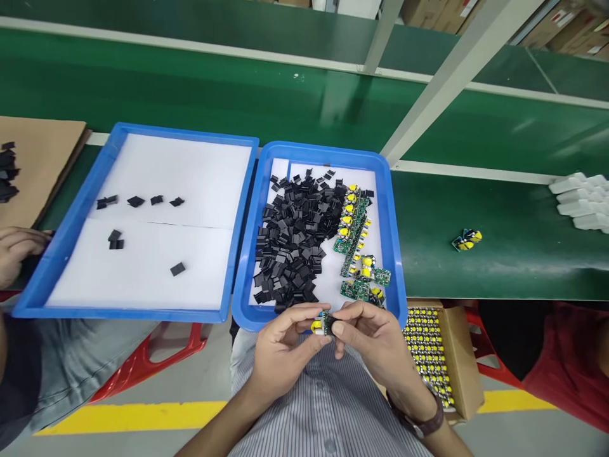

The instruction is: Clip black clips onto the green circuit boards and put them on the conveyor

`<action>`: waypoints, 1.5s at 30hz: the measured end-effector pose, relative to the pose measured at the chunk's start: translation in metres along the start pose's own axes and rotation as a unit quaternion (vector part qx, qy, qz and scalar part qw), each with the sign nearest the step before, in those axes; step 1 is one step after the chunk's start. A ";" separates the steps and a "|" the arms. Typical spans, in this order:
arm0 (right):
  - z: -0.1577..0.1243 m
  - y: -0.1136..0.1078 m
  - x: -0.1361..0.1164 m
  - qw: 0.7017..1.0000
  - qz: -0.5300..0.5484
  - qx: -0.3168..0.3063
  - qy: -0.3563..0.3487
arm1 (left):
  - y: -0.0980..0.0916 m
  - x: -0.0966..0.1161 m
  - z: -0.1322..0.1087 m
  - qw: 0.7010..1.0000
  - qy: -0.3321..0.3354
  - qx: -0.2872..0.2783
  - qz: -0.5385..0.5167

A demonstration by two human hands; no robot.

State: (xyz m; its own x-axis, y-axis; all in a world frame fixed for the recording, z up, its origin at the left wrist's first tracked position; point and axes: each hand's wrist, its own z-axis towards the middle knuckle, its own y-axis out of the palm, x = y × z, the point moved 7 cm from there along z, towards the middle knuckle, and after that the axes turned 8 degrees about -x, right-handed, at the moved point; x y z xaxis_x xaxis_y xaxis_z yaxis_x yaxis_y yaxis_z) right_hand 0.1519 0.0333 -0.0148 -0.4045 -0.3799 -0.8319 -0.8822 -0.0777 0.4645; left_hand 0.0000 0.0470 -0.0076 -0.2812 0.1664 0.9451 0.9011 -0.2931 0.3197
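Note:
Just over the near edge of the blue tray (396,254), my left hand (285,346) pinches a small circuit board (318,325) with a yellow component on it. My right hand (368,330) is closed on a black plastic piece (328,322), which touches the board's right side. How far the two fit together is hidden by my fingers. Inside the tray, a heap of folded black plastic pieces (292,247) covers the left half. Along the right half lie several green circuit boards (351,222) with yellow components, some in a row and some loose.
A second blue tray (185,134) at left holds several scattered black pieces (136,201). At right, loose boards (467,240) lie on the green bench, with white plastic parts (583,202) beyond. Below the bench edge is a cardboard box (464,362) of boards. A co-worker's hand (19,251) is far left.

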 end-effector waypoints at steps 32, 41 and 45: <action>-0.018 0.003 -0.029 0.957 -0.277 0.008 -0.087 | 0.005 0.004 -0.005 0.987 0.067 -0.064 0.132; -0.016 0.012 -0.045 0.918 -0.393 -0.015 -0.054 | 0.013 0.017 -0.004 0.965 0.165 -0.090 0.185; -0.013 0.013 -0.048 0.897 -0.434 -0.027 -0.079 | 0.016 0.022 -0.004 0.948 0.194 -0.100 0.233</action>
State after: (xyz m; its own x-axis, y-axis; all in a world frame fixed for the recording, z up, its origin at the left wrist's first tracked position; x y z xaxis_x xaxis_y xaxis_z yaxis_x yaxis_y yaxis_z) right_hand 0.1630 0.0391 0.0354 0.3972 -0.0195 -0.9175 -0.8695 -0.3280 -0.3694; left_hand 0.0064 0.0421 0.0186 -0.0026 -0.3715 0.9284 0.8878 -0.4280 -0.1688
